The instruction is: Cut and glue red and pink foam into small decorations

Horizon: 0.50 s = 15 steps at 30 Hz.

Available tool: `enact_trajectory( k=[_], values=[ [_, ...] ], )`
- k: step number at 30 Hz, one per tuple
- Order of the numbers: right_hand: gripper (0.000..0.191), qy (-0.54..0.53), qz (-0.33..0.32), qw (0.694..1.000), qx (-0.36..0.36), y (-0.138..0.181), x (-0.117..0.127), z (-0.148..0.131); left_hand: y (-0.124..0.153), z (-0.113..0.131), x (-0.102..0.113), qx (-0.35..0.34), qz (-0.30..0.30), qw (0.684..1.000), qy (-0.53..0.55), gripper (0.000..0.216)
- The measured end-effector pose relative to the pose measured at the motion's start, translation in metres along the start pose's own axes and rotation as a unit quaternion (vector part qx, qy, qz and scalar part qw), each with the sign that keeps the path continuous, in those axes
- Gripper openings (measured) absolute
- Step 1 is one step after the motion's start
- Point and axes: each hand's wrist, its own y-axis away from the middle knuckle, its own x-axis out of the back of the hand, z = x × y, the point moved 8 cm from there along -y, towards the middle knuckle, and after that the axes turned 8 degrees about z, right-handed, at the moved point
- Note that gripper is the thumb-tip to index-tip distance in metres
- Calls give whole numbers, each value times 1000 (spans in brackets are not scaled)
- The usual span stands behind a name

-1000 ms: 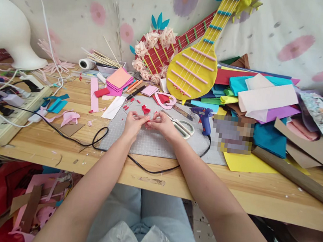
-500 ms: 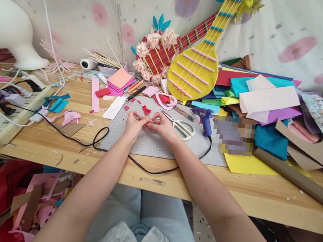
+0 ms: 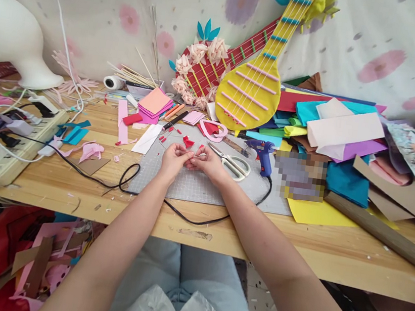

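My left hand [image 3: 172, 159] and my right hand [image 3: 208, 162] meet over the grey cutting mat [image 3: 203, 185], fingertips pinched together on a small red paper piece [image 3: 190, 160]. Both hands are closed on it. More red paper bits [image 3: 187, 141] lie on the mat just beyond the fingers. White-handled scissors [image 3: 231, 162] rest right of my right hand, and a blue glue gun [image 3: 263, 152] stands further right with its black cord [image 3: 132, 176] looping across the table front.
A yellow paper guitar [image 3: 249, 89] and a red one [image 3: 206, 74] lean on the back wall. Stacked coloured paper [image 3: 333, 126] fills the right side. A power strip [image 3: 13, 150] with plugs sits left, near a white foam head [image 3: 12, 38]. Pink squares [image 3: 153, 103] lie behind the mat.
My hands stayed in place over the mat; the fingers shifted slightly on the red piece, closing tighter together.
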Motion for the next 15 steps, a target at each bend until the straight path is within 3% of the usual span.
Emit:
enact_trajectory(
  k=[9,15],
  values=[
    [51,2,-4,1000,-11,1,-1,-1,-6,4,14,-37,68,997,6,35],
    [48,1,1,1000,-5,1,0,-2,-2,10,4,-71,8,997,-19,43]
  ],
)
